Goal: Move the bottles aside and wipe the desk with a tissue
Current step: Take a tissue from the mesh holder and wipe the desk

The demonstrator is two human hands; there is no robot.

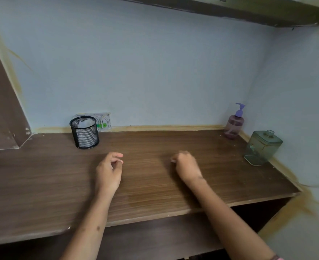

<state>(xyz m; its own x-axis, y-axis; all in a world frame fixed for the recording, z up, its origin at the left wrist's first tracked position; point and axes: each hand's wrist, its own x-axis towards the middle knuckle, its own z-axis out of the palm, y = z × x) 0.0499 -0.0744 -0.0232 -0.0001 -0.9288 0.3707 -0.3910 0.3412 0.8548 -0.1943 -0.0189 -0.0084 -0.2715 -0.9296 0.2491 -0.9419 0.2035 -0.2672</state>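
Note:
A purple pump bottle stands in the desk's far right corner against the wall. In front of it, along the right wall, stands a square green-tinted clear bottle. A white tissue sits inside a black mesh cup at the back left. Over the middle of the brown wooden desk my left hand hovers with fingers loosely curled and holds nothing. To its right my right hand is curled into a loose fist, with nothing visible in it.
A wall socket plate sits low on the back wall behind the mesh cup. A dark shelf runs overhead. A brown side panel closes the left end. Below the desk edge lies a dark lower shelf.

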